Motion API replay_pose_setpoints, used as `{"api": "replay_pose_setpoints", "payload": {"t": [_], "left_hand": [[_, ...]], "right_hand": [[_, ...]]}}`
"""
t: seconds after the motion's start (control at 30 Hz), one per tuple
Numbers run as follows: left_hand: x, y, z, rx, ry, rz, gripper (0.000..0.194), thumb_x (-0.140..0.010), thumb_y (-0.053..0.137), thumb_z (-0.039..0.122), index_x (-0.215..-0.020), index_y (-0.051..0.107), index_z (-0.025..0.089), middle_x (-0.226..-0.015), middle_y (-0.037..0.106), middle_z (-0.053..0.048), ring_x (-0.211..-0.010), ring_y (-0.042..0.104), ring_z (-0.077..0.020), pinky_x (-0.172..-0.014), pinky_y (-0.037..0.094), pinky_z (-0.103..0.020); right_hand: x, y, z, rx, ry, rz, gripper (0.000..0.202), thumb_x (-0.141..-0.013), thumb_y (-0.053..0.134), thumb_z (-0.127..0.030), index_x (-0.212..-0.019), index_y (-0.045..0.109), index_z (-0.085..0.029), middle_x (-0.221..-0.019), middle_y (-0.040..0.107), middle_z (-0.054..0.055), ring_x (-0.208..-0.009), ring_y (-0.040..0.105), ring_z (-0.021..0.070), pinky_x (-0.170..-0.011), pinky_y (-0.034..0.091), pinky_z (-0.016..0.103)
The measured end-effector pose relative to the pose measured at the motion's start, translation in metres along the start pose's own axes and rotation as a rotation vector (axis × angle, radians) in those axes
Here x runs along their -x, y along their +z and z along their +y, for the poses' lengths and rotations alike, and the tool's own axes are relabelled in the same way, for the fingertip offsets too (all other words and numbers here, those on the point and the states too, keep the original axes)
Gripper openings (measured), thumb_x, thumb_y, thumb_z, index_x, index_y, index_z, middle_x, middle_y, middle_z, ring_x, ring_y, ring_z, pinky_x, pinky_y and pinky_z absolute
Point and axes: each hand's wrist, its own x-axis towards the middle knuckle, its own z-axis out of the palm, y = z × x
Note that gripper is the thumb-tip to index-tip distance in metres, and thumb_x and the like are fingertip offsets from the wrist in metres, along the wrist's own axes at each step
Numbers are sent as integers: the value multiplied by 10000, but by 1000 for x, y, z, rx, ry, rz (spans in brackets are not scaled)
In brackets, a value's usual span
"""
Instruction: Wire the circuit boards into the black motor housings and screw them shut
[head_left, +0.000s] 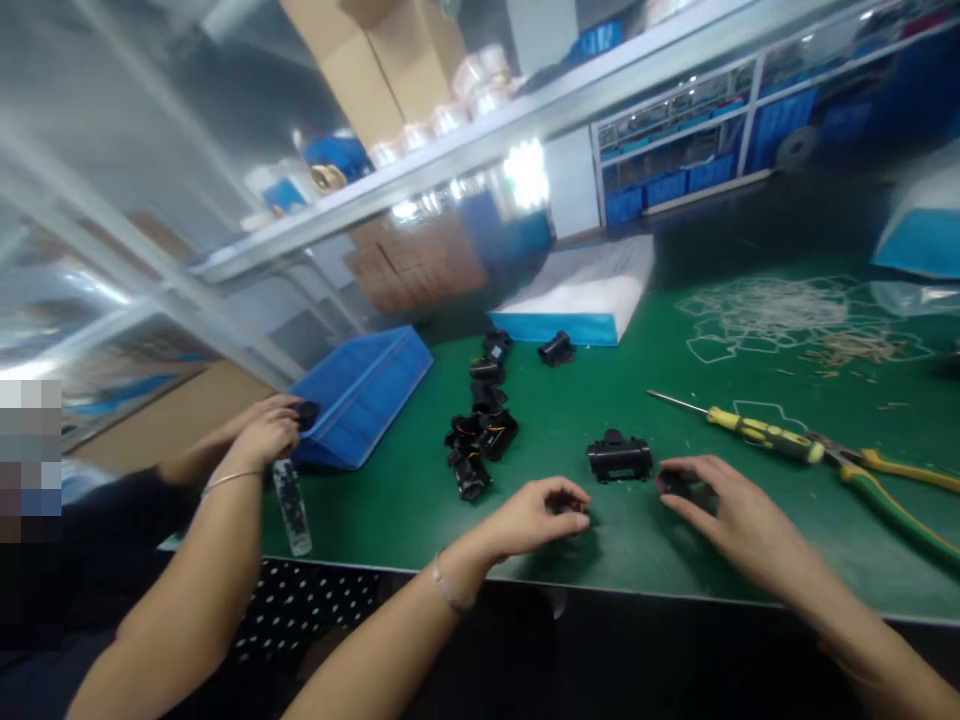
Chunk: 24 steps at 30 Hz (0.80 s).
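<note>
My left hand (541, 517) is above the green table near its front edge, fingers curled, thumb apart from them, and nothing visible between. My right hand (720, 500) grips a small dark part (673, 484) with a reddish edge; its kind is unclear. Just beyond and between both hands lies a black cylindrical plastic housing (620, 458) with a round knob on top. To the left of it, several similar black housings (480, 435), some with orange wires, form a row going away from me. One more black housing (556, 348) lies near a white and blue box.
A yellow-black screwdriver (757, 430) and green-yellow pliers (885, 485) lie right. Behind them are tangled white wire (772, 315) and small brass-coloured pieces (855, 348). At left a co-worker's hands (266, 430) are beside a blue bin (367, 400) and a clear tube (291, 508).
</note>
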Motion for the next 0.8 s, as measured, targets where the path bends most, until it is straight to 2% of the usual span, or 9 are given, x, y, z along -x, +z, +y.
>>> {"api": "replay_pose_setpoints", "payload": {"t": [0.1, 0.2, 0.27, 0.33, 0.43, 0.53, 0.63, 0.7, 0.8], "left_hand": [[-4, 8, 4, 653, -88, 30, 373, -797, 600, 420, -1083, 600, 180, -906, 600, -56, -829, 588, -174, -747, 480, -310], [-8, 20, 4, 990, -132, -75, 445, -836, 499, 526, -1083, 601, 170, -940, 612, -81, -830, 609, -202, -744, 499, -347], [-8, 23, 2, 1045, -136, -79, 484, -835, 481, 586, -1054, 620, 177, -961, 615, -91, -782, 615, -188, -688, 495, -308], [-5, 21, -1, 1010, -151, -16, 406, -826, 538, 544, -1006, 647, 196, -967, 610, -97, -726, 606, -150, -597, 467, -248], [5, 14, -8, 935, -200, 99, 223, -809, 613, 398, -884, 666, 195, -903, 588, -100, -618, 567, -104, -436, 361, -191], [13, 1, -14, 939, -222, 232, 209, -828, 597, 366, -772, 618, 166, -764, 544, -73, -510, 501, -73, -348, 224, -147], [19, -39, -2, 943, -156, 396, 248, -878, 534, 348, -751, 562, 138, -710, 517, -45, -494, 472, -50, -344, 203, -111], [26, -90, 19, 940, -22, 555, 296, -932, 432, 372, -795, 543, 134, -734, 527, -35, -546, 497, -45, -375, 266, -87], [41, -179, 55, 958, 229, 797, 606, -949, 55, 547, -1168, 454, 148, -988, 577, -99, -790, 615, -105, -522, 477, -135]], "right_hand": [[-3, 16, -43, -133, -150, 99, 356, -875, 579, -387, -1203, 520, -261, -1181, 589, 62, -1076, 565, 228, -912, 493, 388], [-8, 38, -77, -114, -314, 166, 386, -878, 573, -311, -1250, 486, -254, -1201, 582, 74, -1146, 517, 253, -970, 453, 440], [-11, 47, -89, -86, -372, 180, 446, -876, 566, -308, -1304, 450, -257, -1212, 578, 84, -1158, 507, 269, -967, 453, 458], [-10, 49, -92, -90, -385, 202, 506, -868, 575, -351, -1341, 415, -267, -1242, 562, 89, -1180, 493, 279, -980, 446, 466], [-2, 41, -86, -107, -357, 238, 505, -865, 565, -425, -1331, 427, -292, -1264, 550, 78, -1189, 493, 285, -1006, 423, 471], [8, 35, -71, -80, -300, 238, 463, -870, 520, -487, -1292, 472, -301, -1229, 569, 79, -1118, 546, 300, -951, 456, 482], [17, 36, -56, -37, -270, 229, 444, -867, 497, -516, -1256, 506, -302, -1150, 600, 89, -993, 609, 299, -852, 508, 475], [21, 38, -50, -24, -283, 218, 420, -871, 493, -508, -1237, 516, -303, -1111, 615, 85, -943, 630, 286, -814, 528, 460], [25, 40, -47, -9, -256, 194, 418, -880, 487, -496, -1244, 509, -292, -1157, 599, 81, -977, 628, 271, -833, 534, 445]]}}
